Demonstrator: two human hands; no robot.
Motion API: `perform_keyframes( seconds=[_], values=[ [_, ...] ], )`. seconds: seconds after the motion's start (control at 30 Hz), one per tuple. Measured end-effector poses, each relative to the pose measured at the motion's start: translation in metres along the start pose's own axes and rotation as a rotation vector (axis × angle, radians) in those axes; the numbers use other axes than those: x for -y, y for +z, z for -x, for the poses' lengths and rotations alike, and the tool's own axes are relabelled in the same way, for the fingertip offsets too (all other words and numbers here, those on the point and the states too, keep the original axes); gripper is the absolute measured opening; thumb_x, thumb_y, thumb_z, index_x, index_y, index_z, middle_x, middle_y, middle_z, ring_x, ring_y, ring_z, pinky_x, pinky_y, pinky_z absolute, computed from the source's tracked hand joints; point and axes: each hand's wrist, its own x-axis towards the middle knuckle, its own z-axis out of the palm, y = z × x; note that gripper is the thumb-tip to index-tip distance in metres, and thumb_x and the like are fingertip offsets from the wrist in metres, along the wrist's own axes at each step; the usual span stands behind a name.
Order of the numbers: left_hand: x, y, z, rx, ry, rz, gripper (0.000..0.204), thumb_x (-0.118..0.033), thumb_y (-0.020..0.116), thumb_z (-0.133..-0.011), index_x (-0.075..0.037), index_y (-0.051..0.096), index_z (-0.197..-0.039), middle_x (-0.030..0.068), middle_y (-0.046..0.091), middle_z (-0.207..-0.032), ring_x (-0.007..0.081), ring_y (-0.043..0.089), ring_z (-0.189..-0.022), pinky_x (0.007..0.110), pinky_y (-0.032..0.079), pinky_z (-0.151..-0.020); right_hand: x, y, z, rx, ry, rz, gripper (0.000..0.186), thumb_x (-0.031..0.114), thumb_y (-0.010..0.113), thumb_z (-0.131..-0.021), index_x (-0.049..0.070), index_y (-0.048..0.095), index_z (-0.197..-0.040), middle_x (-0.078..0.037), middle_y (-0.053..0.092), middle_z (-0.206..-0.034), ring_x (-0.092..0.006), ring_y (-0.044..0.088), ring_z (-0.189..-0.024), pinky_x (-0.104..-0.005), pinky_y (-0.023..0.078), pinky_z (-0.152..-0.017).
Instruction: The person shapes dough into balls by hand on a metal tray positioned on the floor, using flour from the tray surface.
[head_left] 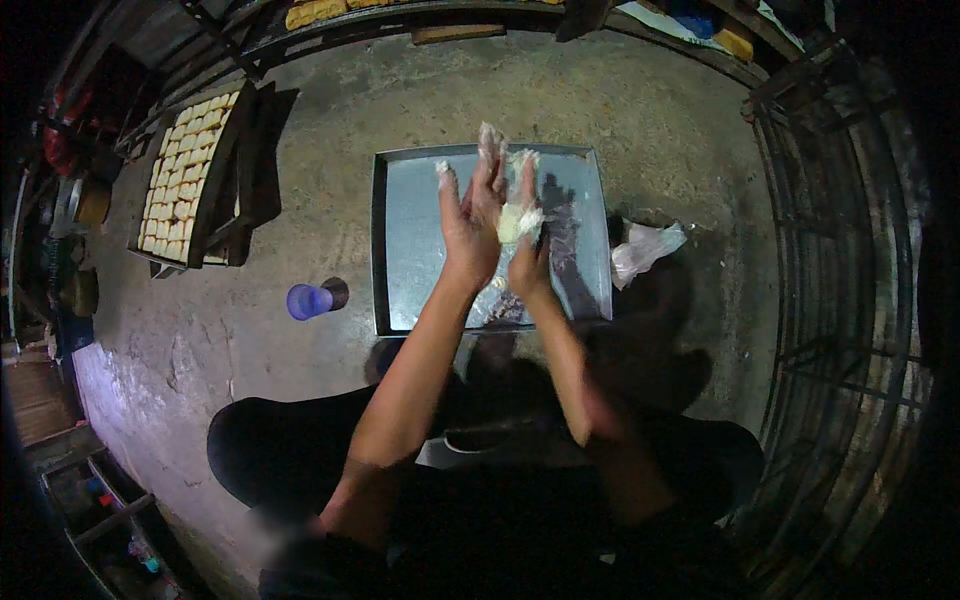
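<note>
Above a shallow metal tray [410, 300], my left hand [472, 215] is raised with its fingers stretched out and apart, their tips coated in pale, creamy paste. Close beside it, my right hand [528, 255] also has extended fingers, smeared with a soft cream-coloured lump [518, 222] that hides part of them and the palm. Whether the hands touch each other I cannot tell. Some pale smears and bits show on the tray's bottom beneath them.
A tray of rows of pale pieces [187, 170] rests on a stand at the left. A blue cup [306, 302] stands on the floor left of the metal tray, a crumpled plastic bag [645, 250] right of it. Racks [830, 300] line the right side; shelving runs along the back.
</note>
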Motion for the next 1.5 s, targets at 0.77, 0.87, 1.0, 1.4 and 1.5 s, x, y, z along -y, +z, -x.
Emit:
perform_keyframes(
  seconds=[0.77, 0.87, 1.0, 1.4, 1.5],
  values=[
    [0.008, -0.016, -0.003, -0.203, 0.008, -0.493, 0.062, -0.045, 0.026, -0.106, -0.003, 0.025, -0.153, 0.0145, 0.034, -0.154, 0.0264, 0.033, -0.141, 0.036, 0.023, -0.117, 0.025, 0.012, -0.002, -0.016, -0.061, -0.085, 0.087, 0.061, 0.029, -0.096, -0.001, 0.010, -0.155, -0.019, 0.012, -0.162, -0.0300, 0.007, -0.151, -0.0427, 0.007, -0.120],
    [0.003, -0.002, 0.008, 0.011, -0.139, -0.633, 0.059, -0.035, 0.021, -0.108, 0.003, 0.017, -0.153, 0.0155, 0.016, -0.161, 0.0247, 0.015, -0.149, 0.034, 0.012, -0.120, 0.022, 0.005, -0.034, -0.124, 0.007, -0.073, 0.078, 0.050, 0.029, -0.099, 0.001, 0.007, -0.155, -0.018, 0.007, -0.163, -0.0296, 0.002, -0.151, -0.0425, 0.004, -0.120],
    [-0.006, 0.013, 0.010, -0.016, -0.104, -0.270, 0.074, -0.055, 0.022, -0.103, -0.001, 0.020, -0.154, 0.0158, 0.022, -0.160, 0.0235, 0.018, -0.148, 0.035, 0.010, -0.120, 0.005, -0.014, -0.058, -0.117, -0.010, 0.158, 0.068, 0.040, 0.028, -0.101, 0.001, 0.011, -0.155, -0.020, 0.009, -0.162, -0.0356, 0.003, -0.150, -0.0442, 0.004, -0.121],
    [-0.002, 0.009, 0.007, 0.026, -0.111, -0.745, 0.060, -0.039, 0.023, -0.107, 0.002, 0.026, -0.151, 0.0147, 0.025, -0.159, 0.0236, 0.023, -0.146, 0.034, 0.013, -0.120, 0.022, 0.013, -0.027, -0.221, 0.058, -0.364, 0.082, 0.059, 0.017, -0.099, 0.000, 0.009, -0.155, -0.014, 0.005, -0.164, -0.0246, 0.003, -0.151, -0.0373, 0.001, -0.121],
    [0.013, 0.018, 0.015, 0.021, -0.096, -0.385, 0.072, -0.052, 0.024, -0.104, -0.002, 0.014, -0.155, 0.0132, 0.013, -0.163, 0.0244, 0.011, -0.150, 0.036, 0.007, -0.121, 0.003, -0.014, -0.043, -0.264, 0.136, -0.063, 0.070, 0.047, 0.022, -0.103, 0.002, 0.011, -0.155, -0.016, 0.005, -0.163, -0.0256, 0.003, -0.151, -0.0368, 0.006, -0.121]
  ],
)
